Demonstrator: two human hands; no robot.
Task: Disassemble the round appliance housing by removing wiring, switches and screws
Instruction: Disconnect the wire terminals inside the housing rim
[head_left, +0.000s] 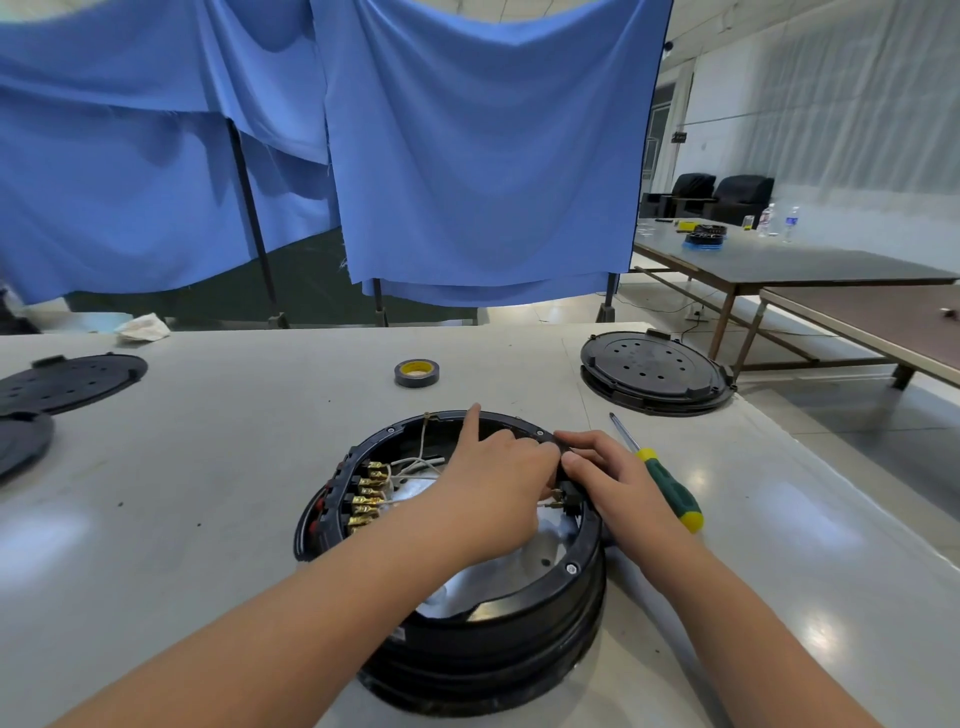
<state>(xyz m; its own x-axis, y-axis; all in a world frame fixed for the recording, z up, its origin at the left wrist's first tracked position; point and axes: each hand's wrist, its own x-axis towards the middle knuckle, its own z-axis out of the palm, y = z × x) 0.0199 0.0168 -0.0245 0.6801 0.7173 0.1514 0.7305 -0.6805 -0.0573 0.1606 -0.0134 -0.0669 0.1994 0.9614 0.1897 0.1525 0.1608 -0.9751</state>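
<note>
Head view: the round housing is seen at the table's six o'clock edge, holding white wires, brass terminals at nine o'clock and white padding. At its three o'clock rim, a black switch is pinched by the right hand; the left hand is curled beside it, index finger extended, grip unclear.

Round black housing open on table, wiring exposed.
</note>
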